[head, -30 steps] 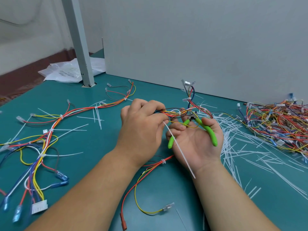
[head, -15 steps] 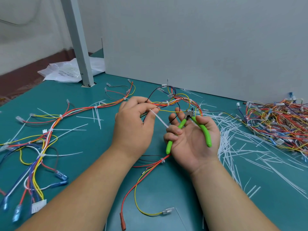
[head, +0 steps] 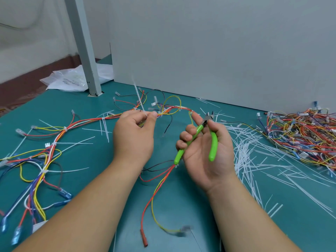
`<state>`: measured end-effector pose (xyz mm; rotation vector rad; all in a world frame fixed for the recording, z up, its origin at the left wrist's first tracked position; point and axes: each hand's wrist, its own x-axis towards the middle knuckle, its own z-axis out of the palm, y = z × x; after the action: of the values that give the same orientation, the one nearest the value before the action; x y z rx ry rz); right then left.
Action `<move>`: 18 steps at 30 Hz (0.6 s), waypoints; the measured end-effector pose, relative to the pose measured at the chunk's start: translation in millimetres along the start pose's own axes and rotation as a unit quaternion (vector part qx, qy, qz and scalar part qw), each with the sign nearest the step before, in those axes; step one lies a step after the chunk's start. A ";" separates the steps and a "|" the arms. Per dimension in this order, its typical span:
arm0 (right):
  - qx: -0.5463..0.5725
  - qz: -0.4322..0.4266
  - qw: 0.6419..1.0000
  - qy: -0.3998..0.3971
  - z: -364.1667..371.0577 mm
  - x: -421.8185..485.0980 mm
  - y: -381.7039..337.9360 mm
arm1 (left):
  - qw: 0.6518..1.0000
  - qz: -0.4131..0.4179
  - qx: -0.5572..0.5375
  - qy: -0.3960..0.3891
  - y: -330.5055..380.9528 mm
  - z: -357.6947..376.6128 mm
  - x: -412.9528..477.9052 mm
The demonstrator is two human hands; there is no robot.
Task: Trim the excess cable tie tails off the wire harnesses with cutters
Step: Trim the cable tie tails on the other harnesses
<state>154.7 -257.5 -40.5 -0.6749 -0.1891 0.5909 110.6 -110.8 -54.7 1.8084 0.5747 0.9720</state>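
Observation:
My left hand (head: 134,137) pinches a wire harness (head: 171,109) of red, yellow and orange wires between thumb and fingers. A long white cable tie tail (head: 138,95) sticks up from the pinch point. My right hand (head: 205,151), palm up, holds green-handled cutters (head: 205,135); their handles are spread and the jaws point up and away, a little right of the harness and apart from it. The harness's lower end (head: 156,190) trails down between my forearms to a red terminal.
Another harness (head: 43,157) with untrimmed ties lies spread at the left. A heap of harnesses (head: 300,131) sits at the far right, with several cut white tie tails (head: 254,157) scattered before it. A grey post (head: 85,51), a plastic bag (head: 71,80) and a white wall panel stand behind.
My left hand has slid left and up along the harness, and the tie tail now points upward. My right hand with the cutters has moved right, away from the left hand.

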 end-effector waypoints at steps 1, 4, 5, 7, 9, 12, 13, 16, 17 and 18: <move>-0.019 0.019 1.000 -0.012 -0.4 0.1 0.9 | 0.999 -0.003 0.042 0.003 -0.3 -0.5 -0.4; -0.117 0.056 0.991 -0.024 -1.0 -2.9 9.5 | 0.984 0.018 0.175 0.025 0.2 -2.9 -4.7; -0.130 0.046 0.990 -0.026 -0.2 -4.1 13.8 | 0.980 0.048 0.193 0.034 0.4 -3.6 -5.8; -0.139 0.002 0.990 -0.022 1.8 -5.7 20.7 | 0.972 0.104 0.209 0.036 1.4 -4.3 -7.4; -0.170 -0.050 0.984 -0.010 2.8 -6.4 23.5 | 0.974 0.137 0.179 0.006 1.5 -3.9 -8.8; -0.236 -0.096 0.967 0.012 -0.5 -5.7 26.9 | 0.980 0.164 0.108 -0.046 3.6 -1.6 -15.0; -0.262 -0.104 0.959 0.020 -0.9 -5.7 28.1 | 0.976 0.177 0.111 -0.061 5.4 -0.5 -18.1; -0.338 -0.137 0.930 0.051 -3.0 -4.2 32.4 | 0.965 0.204 0.129 -0.101 6.5 3.3 -22.9; -0.343 -0.147 0.925 0.067 -3.1 -3.3 32.8 | 0.962 0.209 0.135 -0.111 5.7 4.5 -23.0; -0.337 -0.152 0.926 0.081 -2.8 -2.5 32.7 | 0.959 0.216 0.136 -0.125 5.0 5.3 -22.4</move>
<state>138.9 -240.0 -63.4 -1.3287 -0.3413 0.1536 102.0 -132.2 -59.5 2.3252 0.1588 0.9593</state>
